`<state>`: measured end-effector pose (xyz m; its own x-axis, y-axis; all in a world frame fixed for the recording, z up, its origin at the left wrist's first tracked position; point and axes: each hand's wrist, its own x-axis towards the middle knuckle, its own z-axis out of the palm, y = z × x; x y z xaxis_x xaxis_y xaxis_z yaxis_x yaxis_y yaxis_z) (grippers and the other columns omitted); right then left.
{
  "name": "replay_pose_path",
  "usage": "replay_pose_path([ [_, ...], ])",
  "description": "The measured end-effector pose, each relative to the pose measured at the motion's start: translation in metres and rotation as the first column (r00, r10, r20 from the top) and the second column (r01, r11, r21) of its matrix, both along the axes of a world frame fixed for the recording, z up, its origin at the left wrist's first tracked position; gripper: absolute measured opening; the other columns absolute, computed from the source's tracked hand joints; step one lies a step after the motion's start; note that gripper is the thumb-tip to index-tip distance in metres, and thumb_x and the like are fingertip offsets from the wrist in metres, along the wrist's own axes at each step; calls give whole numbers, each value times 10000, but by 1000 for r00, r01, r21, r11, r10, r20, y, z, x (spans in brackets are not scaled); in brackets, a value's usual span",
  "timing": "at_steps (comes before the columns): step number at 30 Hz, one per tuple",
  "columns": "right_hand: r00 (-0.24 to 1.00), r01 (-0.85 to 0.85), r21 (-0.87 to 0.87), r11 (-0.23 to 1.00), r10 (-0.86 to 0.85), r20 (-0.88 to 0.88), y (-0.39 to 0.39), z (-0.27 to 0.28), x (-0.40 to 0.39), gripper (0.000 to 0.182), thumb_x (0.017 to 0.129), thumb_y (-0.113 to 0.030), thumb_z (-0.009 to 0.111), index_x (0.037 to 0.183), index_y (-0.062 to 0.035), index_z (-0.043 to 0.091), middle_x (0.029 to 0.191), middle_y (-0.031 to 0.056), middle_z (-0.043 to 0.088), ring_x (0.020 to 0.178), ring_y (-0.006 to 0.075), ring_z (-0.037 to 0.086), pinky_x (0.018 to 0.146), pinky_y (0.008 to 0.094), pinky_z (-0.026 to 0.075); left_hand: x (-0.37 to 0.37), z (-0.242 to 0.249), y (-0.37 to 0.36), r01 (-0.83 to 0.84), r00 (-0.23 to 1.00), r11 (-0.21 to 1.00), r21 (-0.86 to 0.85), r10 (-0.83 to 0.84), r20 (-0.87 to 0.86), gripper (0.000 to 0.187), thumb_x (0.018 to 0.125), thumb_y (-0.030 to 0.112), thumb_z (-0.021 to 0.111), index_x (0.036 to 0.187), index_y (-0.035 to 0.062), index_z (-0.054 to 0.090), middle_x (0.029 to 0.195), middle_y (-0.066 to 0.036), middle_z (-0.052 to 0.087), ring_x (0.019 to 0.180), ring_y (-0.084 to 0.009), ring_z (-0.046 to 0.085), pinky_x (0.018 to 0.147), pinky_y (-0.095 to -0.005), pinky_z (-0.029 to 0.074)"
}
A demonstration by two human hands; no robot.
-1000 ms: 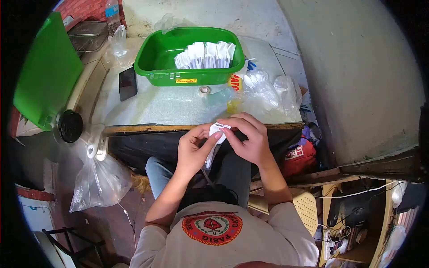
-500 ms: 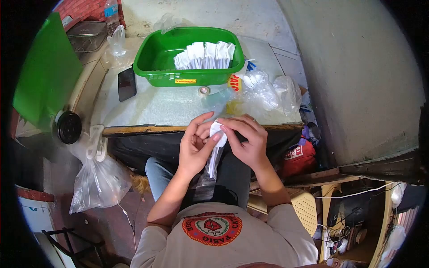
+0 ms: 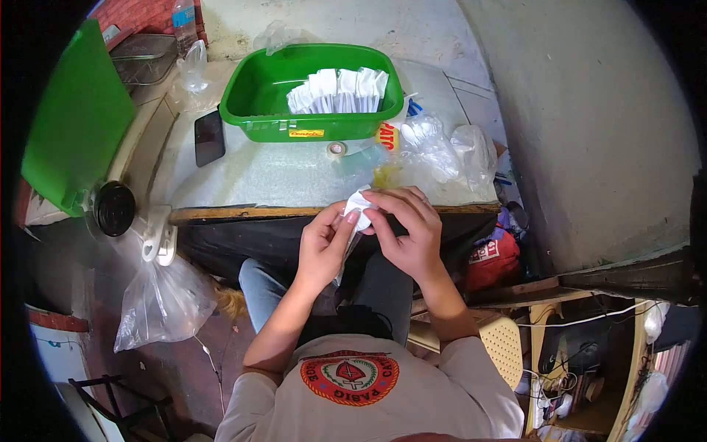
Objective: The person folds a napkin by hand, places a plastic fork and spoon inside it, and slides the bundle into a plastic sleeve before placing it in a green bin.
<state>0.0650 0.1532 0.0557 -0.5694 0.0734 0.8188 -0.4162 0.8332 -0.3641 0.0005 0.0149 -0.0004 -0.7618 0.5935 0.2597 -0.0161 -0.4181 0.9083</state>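
Near the table's front edge, my left hand (image 3: pixel 324 241) pinches a folded white tissue packet (image 3: pixel 358 201), thumb laid over its front. From the other side, the fingertips of my right hand (image 3: pixel 407 227) grip the upper right edge of the same packet. Its lower end narrows down behind my left thumb and looks wrapped in clear plastic; whatever is inside it is hidden. Beyond my hands stands a green basin (image 3: pixel 265 131) on the table. Several similar white packets (image 3: pixel 340 92) stand in a row inside it.
On the table (image 3: pixel 250 173) lie a phone (image 3: pixel 209 138), a tape roll (image 3: pixel 336 149) and a clear plastic bag of white plastic spoons (image 3: pixel 427 140). A plastic bag (image 3: pixel 163 302) hangs from a white clip (image 3: pixel 158 243) at left. A wall (image 3: pixel 589 132) rises on the right.
The packet has tilted and risen slightly, its top now nearer the table edge. My left fingers have closed in around it; my right hand has barely moved.
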Motion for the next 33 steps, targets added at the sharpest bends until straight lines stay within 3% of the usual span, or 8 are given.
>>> replay_pose_path([
  [9, 989, -18, -255, 967, 56, 140, -5, -2, 5, 245, 779, -10, 738, 1016, -48, 687, 948, 98, 642, 865, 285, 650, 765, 355, 524, 2, -4, 6, -91, 994, 996, -11, 91, -55, 238, 1003, 75, 538, 1206, -38, 588, 1033, -55, 668, 943, -66, 580, 833, -213, 458],
  [12, 991, -31, -143, 989, 49, 124, 0, -8, 4, 224, 782, -16, 741, 997, -42, 683, 949, 103, 639, 856, 284, 647, 753, 349, 523, 1, -4, 5, -107, 989, 993, -53, 101, -104, 242, 996, 66, 542, 1210, -36, 589, 1058, -68, 661, 962, -82, 581, 855, -225, 457],
  [14, 993, -15, -106, 994, 27, 112, 1, -8, 5, 189, 796, 42, 723, 977, -3, 688, 957, 113, 651, 785, 193, 655, 691, 276, 534, 3, 1, 5, -115, 986, 992, -59, 107, -127, 243, 995, 65, 542, 1210, -37, 589, 1059, -70, 661, 964, -85, 583, 856, -229, 460],
  [19, 984, -16, -153, 988, 43, 174, 0, -4, 10, 187, 805, 6, 716, 986, -32, 687, 971, 107, 628, 800, 240, 645, 710, 317, 527, 5, 1, 4, -128, 971, 985, -118, 100, -218, 265, 1013, 66, 505, 1251, -44, 546, 1085, -73, 640, 970, -92, 580, 861, -233, 462],
  [21, 976, -25, -193, 981, 65, 205, 0, 0, 11, 191, 808, -28, 715, 995, -60, 686, 974, 103, 613, 825, 285, 637, 733, 351, 519, 4, -4, 6, -49, 994, 997, -53, 43, -100, 262, 1006, 61, 516, 1247, -37, 548, 1079, -82, 640, 945, -96, 601, 828, -235, 492],
  [26, 992, 53, 168, 984, -70, 101, 5, 7, 14, 215, 773, -65, 737, 983, -84, 695, 1004, 75, 593, 849, 262, 620, 713, 354, 515, 6, 2, 5, -43, 997, 998, -47, 41, -63, 257, 994, 47, 535, 1236, -33, 567, 1036, -71, 660, 908, -83, 607, 790, -224, 501],
  [30, 994, 65, 222, 973, -83, 73, 5, 8, 11, 207, 753, -33, 758, 947, -93, 716, 1027, 86, 618, 852, 244, 618, 690, 322, 518, 5, 1, 3, -124, 987, 985, -124, 109, -121, 241, 983, 38, 550, 1208, -36, 595, 1019, -68, 680, 917, -71, 595, 794, -219, 484],
  [33, 991, 13, 123, 992, -29, 133, 3, 6, 10, 201, 758, -79, 750, 950, -83, 690, 1031, 77, 590, 860, 263, 611, 715, 354, 514, 5, -1, 4, -140, 979, 986, -91, 125, -159, 233, 977, 27, 549, 1194, -36, 605, 1031, -82, 685, 933, -77, 593, 813, -227, 479],
])
